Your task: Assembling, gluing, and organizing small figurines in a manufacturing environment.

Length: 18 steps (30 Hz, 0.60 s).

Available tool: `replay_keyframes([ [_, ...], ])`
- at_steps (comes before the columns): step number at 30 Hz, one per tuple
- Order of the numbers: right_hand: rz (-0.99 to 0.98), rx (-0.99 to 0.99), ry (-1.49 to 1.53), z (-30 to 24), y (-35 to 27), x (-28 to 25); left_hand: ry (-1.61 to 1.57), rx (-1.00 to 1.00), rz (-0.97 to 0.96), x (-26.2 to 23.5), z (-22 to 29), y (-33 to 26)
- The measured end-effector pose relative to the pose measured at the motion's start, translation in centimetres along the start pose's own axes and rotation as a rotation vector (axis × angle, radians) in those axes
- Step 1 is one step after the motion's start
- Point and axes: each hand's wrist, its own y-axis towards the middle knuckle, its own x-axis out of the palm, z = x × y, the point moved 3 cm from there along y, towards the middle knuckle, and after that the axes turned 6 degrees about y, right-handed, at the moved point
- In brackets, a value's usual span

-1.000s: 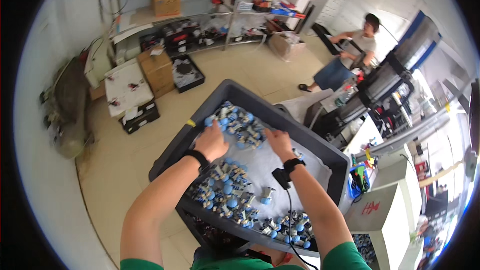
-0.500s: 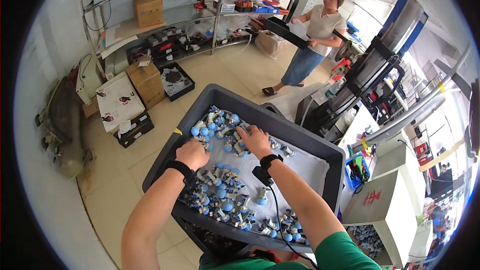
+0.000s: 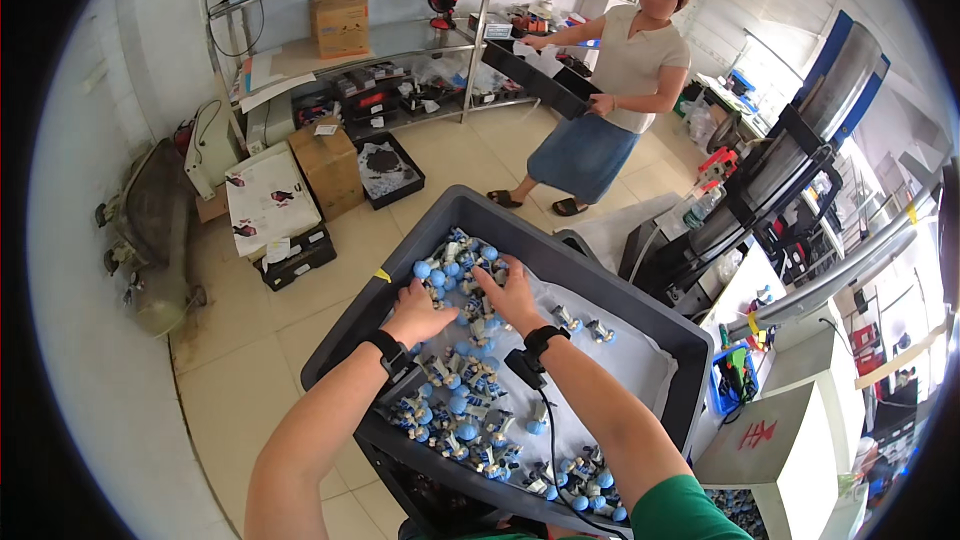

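Observation:
Many small blue, white and dark figurines [image 3: 466, 430] with round light-blue heads lie in loose heaps in a large dark-grey tray [image 3: 600, 275]. A white liner [image 3: 625, 365] covers its bottom. My left hand [image 3: 418, 318] reaches into the far left heap, thumb stretched out to the right and fingers partly hidden among the figurines. Facing it from the right, my right hand [image 3: 510, 298] lies at the same heap with its fingers apart. Some figurines sit between the two hands, touched by the fingertips; neither hand is visibly closed round one. Both wrists carry black straps.
Past the tray, a person [image 3: 640, 60] stands holding a black bin [image 3: 545, 80]. Cartons [image 3: 328, 165] and a low black tray [image 3: 385, 168] rest on the floor, before metal shelves. White angled bins [image 3: 770, 435] and a metal column [image 3: 830, 90] stand to the right.
My right hand has moved left, closer to my left hand. My left hand's thumb has spread away from its curled fingers. The person with the black bin has come nearer and lowered it.

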Motion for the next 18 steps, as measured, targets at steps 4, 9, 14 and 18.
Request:
replay_keyframes([
  [4,-0.018,0.065,0.014,0.8,1.1,0.4,-0.221,-0.045,0.023,0.1,-1.0,0.6],
  [9,-0.006,0.129,-0.041,1.5,2.4,-0.4,-0.201,-0.091,-0.011,-0.7,0.3,0.3],
  [14,-0.136,0.302,0.21,-0.3,1.6,0.6,-0.307,-0.138,-0.02,-0.1,-1.6,1.0],
  [18,-0.304,0.422,0.271,-0.5,2.3,0.5,-0.374,-0.183,-0.015,0.4,-0.8,0.7],
])
